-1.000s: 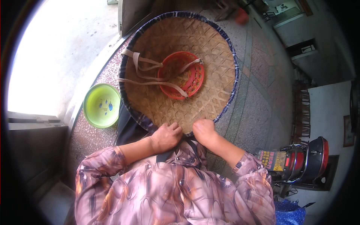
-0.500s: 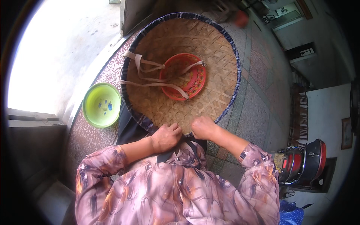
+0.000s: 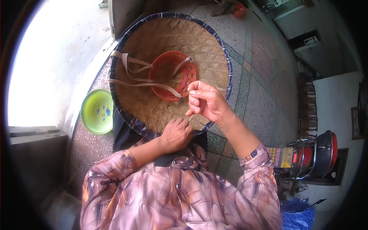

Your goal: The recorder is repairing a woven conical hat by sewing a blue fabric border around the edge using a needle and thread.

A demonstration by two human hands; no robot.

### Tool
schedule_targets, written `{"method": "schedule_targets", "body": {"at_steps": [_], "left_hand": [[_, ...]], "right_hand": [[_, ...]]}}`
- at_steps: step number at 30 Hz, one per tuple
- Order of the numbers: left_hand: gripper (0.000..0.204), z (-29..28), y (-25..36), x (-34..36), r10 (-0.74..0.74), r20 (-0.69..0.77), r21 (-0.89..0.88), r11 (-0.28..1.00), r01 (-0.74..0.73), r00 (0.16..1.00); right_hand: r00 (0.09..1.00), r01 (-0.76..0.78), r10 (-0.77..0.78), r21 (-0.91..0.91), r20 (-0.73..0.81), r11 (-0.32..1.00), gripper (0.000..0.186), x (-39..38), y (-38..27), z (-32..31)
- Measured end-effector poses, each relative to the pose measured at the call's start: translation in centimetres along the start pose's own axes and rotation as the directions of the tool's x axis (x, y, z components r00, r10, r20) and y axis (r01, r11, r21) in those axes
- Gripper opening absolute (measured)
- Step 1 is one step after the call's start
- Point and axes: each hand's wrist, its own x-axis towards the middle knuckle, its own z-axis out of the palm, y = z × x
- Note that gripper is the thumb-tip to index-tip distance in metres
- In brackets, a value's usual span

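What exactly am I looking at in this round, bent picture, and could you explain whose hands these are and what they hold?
This is one view from a wide fisheye camera worn on a person's head, looking down, so straight edges curve. There is no machine, only bare hands. A woven conical hat lies upside down on the lap, with a red inner ring and beige straps. The left hand presses on the hat's near rim. The right hand is raised with fingers pinched; what it holds is too small to tell. A green bowl sits on the floor.

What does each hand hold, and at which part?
Left hand grips the hat at its near rim. Right hand is pinched shut; what it holds cannot be told.
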Motion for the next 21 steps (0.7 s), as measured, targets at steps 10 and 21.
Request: {"method": "schedule_targets", "body": {"at_steps": [10,21], "left_hand": [[0.018,4.9,-0.8,0.5,-0.205,-0.155,-0.366,0.92,0.136,0.967],[0.009,5.7,-1.2,0.6,-0.22,-0.137,-0.387,0.909,0.152,0.966]], "right_hand": [[0.779,0.537,-0.483,-0.028,0.4,0.843,0.021,-4.5,-7.3,5.0],[0.342,0.924,-0.839,-0.314,0.424,0.218,0.02,-15.2,-17.7,3.3]]}}
